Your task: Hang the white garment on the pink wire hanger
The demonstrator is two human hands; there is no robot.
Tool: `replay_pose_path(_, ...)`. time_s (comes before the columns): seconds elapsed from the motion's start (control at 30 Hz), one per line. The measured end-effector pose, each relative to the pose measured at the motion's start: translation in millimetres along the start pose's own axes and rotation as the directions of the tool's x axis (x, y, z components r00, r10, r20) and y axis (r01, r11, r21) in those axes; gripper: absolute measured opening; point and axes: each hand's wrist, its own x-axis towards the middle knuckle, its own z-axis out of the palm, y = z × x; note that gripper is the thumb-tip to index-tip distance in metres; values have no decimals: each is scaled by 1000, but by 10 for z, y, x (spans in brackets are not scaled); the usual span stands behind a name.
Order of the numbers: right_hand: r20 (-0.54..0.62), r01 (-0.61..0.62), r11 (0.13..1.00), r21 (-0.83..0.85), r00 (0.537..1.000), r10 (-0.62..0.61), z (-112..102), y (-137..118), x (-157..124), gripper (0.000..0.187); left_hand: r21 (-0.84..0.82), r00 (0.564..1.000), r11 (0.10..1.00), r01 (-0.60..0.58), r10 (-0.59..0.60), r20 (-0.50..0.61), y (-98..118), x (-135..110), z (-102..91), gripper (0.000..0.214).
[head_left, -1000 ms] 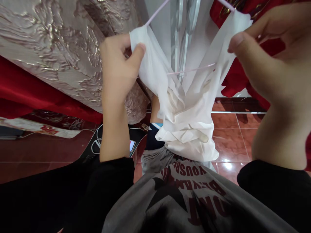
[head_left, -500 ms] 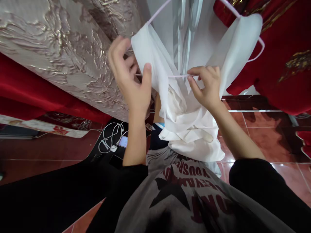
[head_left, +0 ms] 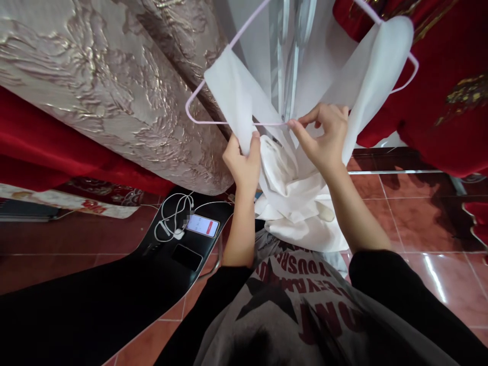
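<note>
A pale pink hanger (head_left: 213,122) carries a white garment (head_left: 290,208), whose two strap-like sides drape over the hanger's sloping arms. The lower folds of the cloth gather above my lap. Just below the hanger's bottom bar, my left hand (head_left: 244,160) pinches the left strap of the garment between thumb and fingers. My right hand (head_left: 324,132) grips the bottom bar near its middle with thumb and index finger. The top of the hanger lies beyond the upper edge of the view.
On the left hangs a silvery embossed fabric (head_left: 114,91); red cloth (head_left: 430,101) with gold trim hangs at right. A black seat (head_left: 114,284) beside me bears a lit phone (head_left: 203,225), a dark phone (head_left: 186,257) and a white cable (head_left: 162,223). Red tiles (head_left: 415,223) cover the floor.
My left hand has moved down and right from beside the left strap and now pinches it below the bar. The hanger's left end has come into view. My right hand stays on the bar.
</note>
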Motion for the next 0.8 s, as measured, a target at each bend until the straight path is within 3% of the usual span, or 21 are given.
replay_pose_path(0.13, -11, -43, 998, 54, 999, 44, 63, -27, 34, 59, -54, 992, 997, 58, -64, -111, 90, -38, -113, 10)
replay_pose_path(0.33, 33, -83, 995, 60, 996, 81, 78, -47, 25, 58, -260, 979, 959, 112, -151, -134, 139, 18, -123, 5)
replay_pose_path(0.43, 47, -97, 992, 74, 994, 94, 59, -45, 25, 58, -421, 967, 872, 249, -251, 50, 306, 102, -164, 3)
replay_pose_path(0.57, 47, -89, 988, 127, 995, 83, 29, -13, 34, 57, -531, 906, 752, 390, -209, 369, 659, 403, -345, 9)
replay_pose_path(0.6, 47, -84, 987, 137, 996, 79, 20, -8, 35, 57, -577, 895, 704, 413, -195, 402, 737, 515, -402, 9)
replay_pose_path(0.67, 50, -80, 986, 143, 996, 73, 1, -8, 35, 59, -639, 827, 545, 542, -213, 520, 822, 759, -521, 16)
replay_pose_path(0.73, 60, -76, 988, 136, 996, 68, -20, -17, 38, 61, -681, 817, 460, 571, -234, 527, 761, 984, -640, 35)
replay_pose_path(0.8, 65, -70, 990, 124, 996, 62, -41, -22, 46, 60, -685, 870, 546, 482, -205, 448, 536, 1129, -753, 51)
